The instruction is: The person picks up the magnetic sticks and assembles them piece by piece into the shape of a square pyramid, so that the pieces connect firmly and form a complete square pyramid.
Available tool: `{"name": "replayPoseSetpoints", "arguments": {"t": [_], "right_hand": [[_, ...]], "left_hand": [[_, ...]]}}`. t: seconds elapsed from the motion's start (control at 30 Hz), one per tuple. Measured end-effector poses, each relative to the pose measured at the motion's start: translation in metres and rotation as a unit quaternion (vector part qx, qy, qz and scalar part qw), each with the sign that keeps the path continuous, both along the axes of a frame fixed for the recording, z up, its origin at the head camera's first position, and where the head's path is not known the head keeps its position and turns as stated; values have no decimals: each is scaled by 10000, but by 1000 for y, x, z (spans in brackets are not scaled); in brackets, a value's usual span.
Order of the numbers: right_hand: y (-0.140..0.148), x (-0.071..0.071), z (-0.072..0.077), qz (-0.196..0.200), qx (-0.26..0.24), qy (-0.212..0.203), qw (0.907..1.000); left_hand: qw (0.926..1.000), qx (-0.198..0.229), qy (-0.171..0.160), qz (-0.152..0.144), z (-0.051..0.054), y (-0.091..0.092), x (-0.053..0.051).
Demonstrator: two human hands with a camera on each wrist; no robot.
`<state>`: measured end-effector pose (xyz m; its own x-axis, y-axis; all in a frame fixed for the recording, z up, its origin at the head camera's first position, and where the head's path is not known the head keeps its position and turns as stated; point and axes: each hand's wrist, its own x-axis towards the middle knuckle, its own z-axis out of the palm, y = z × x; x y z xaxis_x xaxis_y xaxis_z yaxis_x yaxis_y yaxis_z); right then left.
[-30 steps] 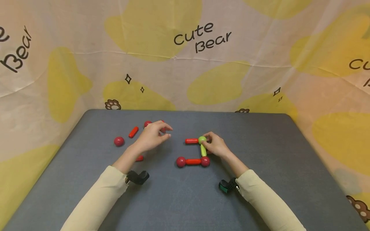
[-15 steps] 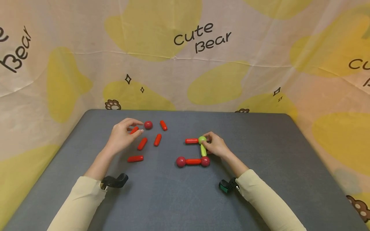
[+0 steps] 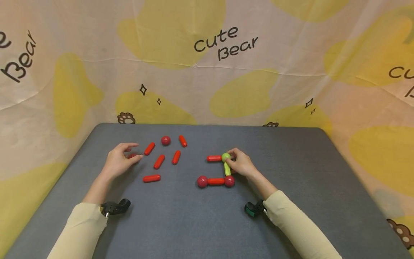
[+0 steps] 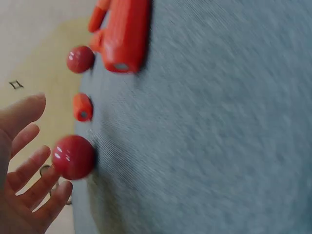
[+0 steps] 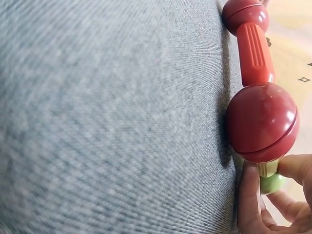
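Note:
My left hand (image 3: 118, 162) is at the table's left side, its fingers spread around a loose dark red ball (image 4: 74, 157). The thumb is apart from that ball, and whether a fingertip touches it I cannot tell. My right hand (image 3: 243, 164) holds a joined shape at its green ball (image 3: 226, 157), thumb in front and fingers behind. From this ball a red rod (image 3: 214, 158) points left and a green rod (image 3: 227, 169) runs toward me. The green rod meets a dark red ball (image 3: 229, 181), joined by another red rod (image 3: 216, 181) to a second dark red ball (image 3: 202, 181).
Several loose red rods lie left of the shape, among them one near the left hand (image 3: 149, 148) and one closer to me (image 3: 151, 178). Another dark red ball (image 3: 165, 140) sits toward the back. A patterned cloth (image 3: 242, 93) hangs behind the grey table (image 3: 200, 223).
My left hand has moved left, from above the loose rods to the dark red ball at the far left. The right hand and the joined shape have stayed in place.

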<state>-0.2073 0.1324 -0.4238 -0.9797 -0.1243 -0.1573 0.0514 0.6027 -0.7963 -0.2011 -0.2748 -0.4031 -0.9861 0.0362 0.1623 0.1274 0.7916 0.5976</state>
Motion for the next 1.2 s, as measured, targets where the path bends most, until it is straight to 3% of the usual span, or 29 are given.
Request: {"name": "replayPoseSetpoints", "arguments": {"t": [0.23,0.73,1.0,1.2], "right_hand": [[0,1,0,-4,76,50,10000],[0,-1,0,53,126,219,9997],[1,0,-1,87,78,227,9997],[0,-1,-2,97,124,283,9995]], "left_hand": [[9995,-273,-152,100,-11,-9,0],[9990,-353,-199,213,-16,-9,1],[9994,-274,-106,174,-4,4,3],[9999,-104,-30,-46,9,21,3]]}}
